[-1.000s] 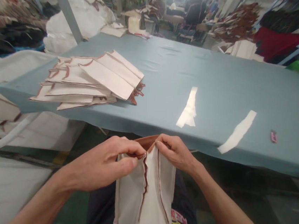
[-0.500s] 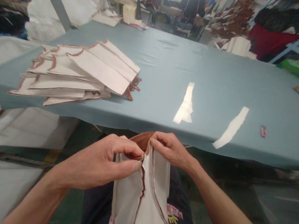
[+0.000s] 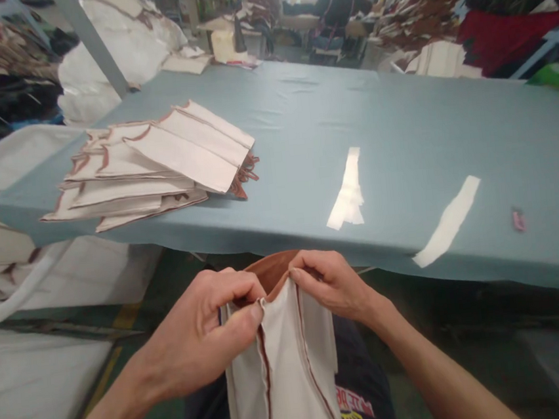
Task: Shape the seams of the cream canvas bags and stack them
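A cream fabric bag piece (image 3: 289, 360) with brown-edged seams and a brown inside hangs upright in front of my lap. My left hand (image 3: 212, 328) pinches its top rim at the left seam, thumb on the outer side and fingers curled over the edge. At the right seam my right hand (image 3: 333, 283) grips the same rim between thumb and fingers. Between the two hands the edge dips slightly, and the brown inner face shows behind it. The fingertips inside the rim are hidden. The lower end runs out of view.
On the blue-covered table (image 3: 295, 168) lies a stack of similar cream pieces (image 3: 157, 168) at the left. Two pale strips, one a white strip (image 3: 449, 223), and a small pink object (image 3: 518, 219) lie at right. White bins (image 3: 30, 138) stand left; a person sits far back.
My hands have moved apart along the rim, so the two seams stand farther from each other and the panel between them is spread. The camera view has levelled a little.
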### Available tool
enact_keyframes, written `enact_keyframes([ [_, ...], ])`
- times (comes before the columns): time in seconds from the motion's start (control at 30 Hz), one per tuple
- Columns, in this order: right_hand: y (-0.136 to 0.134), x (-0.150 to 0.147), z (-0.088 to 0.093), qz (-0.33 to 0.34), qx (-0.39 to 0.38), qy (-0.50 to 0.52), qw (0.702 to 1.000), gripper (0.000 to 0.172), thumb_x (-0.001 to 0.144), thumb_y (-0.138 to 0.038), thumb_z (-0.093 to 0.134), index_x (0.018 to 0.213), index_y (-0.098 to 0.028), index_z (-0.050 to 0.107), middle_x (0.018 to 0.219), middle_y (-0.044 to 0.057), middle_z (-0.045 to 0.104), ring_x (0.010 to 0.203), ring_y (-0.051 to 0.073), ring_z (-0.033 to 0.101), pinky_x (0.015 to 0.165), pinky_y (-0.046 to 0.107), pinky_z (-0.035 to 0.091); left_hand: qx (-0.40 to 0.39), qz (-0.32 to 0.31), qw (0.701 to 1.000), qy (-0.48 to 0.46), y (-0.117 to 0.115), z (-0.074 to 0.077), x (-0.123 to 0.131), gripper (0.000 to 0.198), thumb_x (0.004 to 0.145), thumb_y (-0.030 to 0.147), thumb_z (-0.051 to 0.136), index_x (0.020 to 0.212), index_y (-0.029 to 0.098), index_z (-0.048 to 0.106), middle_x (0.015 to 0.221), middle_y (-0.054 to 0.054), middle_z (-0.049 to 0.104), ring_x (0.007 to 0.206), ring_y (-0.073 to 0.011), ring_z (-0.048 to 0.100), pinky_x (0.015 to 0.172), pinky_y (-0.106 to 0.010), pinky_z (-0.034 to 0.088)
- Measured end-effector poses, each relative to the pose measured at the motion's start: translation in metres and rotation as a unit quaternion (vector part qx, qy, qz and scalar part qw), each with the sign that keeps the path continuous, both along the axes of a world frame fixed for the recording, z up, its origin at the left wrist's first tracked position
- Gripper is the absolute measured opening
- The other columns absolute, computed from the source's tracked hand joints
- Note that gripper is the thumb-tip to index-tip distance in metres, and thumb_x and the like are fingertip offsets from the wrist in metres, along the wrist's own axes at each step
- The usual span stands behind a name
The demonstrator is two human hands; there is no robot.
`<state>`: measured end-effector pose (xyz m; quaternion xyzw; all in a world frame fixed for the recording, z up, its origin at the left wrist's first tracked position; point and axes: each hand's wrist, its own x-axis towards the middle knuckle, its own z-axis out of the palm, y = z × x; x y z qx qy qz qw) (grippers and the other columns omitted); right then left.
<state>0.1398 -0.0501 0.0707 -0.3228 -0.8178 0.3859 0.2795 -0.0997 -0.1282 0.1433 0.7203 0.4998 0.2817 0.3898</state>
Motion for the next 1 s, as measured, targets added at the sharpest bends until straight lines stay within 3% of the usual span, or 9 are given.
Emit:
enact_keyframes([
  [0.27,0.003,-0.001,0.014,-0.011,0.066,0.023,0.997,0.015,0.095,-0.019,0.052,0.088,-0.020,0.065,0.074,-0.002,0.063,0.065,0.013,0.052,0.063,0.026,0.038,0.042,-0.021,0.997,0.056,0.000,0.011,0.001,0.029,0.098,0.020,0.049,0.072,0.020,0.063,0.061,0.007,0.059,0.054,-0.0088,0.055,0.055,-0.021,0.037],
  [0.47,0.018,0.006,0.040,-0.032,0.104,0.050,0.993,0.013,0.093,-0.018,0.048,0.088,-0.021,0.060,0.075,-0.002,0.060,0.064,0.012,0.049,0.064,0.028,0.039,0.067,0.005,0.995,0.079,0.011,0.025,0.001,0.036,0.102,0.029,0.051,0.067,0.022,0.053,0.057,0.006,0.052,0.050,-0.0102,0.045,0.050,-0.025,0.032],
  [0.6,0.021,0.016,0.057,-0.012,0.136,0.052,0.989,0.013,0.092,-0.015,0.047,0.089,-0.022,0.058,0.080,0.000,0.062,0.070,0.014,0.053,0.068,0.029,0.042,0.118,0.005,0.991,0.058,0.009,0.024,0.013,0.037,0.101,0.024,0.045,0.065,0.023,0.040,0.057,0.007,0.041,0.051,-0.0102,0.041,0.052,-0.025,0.031],
  [0.77,0.012,0.023,0.061,0.012,0.124,0.022,0.992,0.020,0.097,-0.016,0.041,0.089,-0.021,0.059,0.081,0.002,0.064,0.075,0.017,0.058,0.073,0.032,0.044,0.141,-0.010,0.990,0.018,0.003,0.016,0.029,0.036,0.102,0.017,0.041,0.068,0.024,0.033,0.060,0.007,0.037,0.053,-0.0099,0.040,0.052,-0.023,0.032],
  [1.0,-0.008,0.005,0.062,0.102,0.063,0.146,0.982,0.023,0.102,-0.039,0.064,0.089,-0.021,0.063,0.085,0.000,0.071,0.075,0.014,0.060,0.075,0.029,0.046,0.067,-0.090,0.992,0.051,0.000,0.020,0.017,0.037,0.112,0.023,0.046,0.076,0.022,0.054,0.070,0.007,0.056,0.061,-0.0085,0.053,0.059,-0.019,0.041],
])
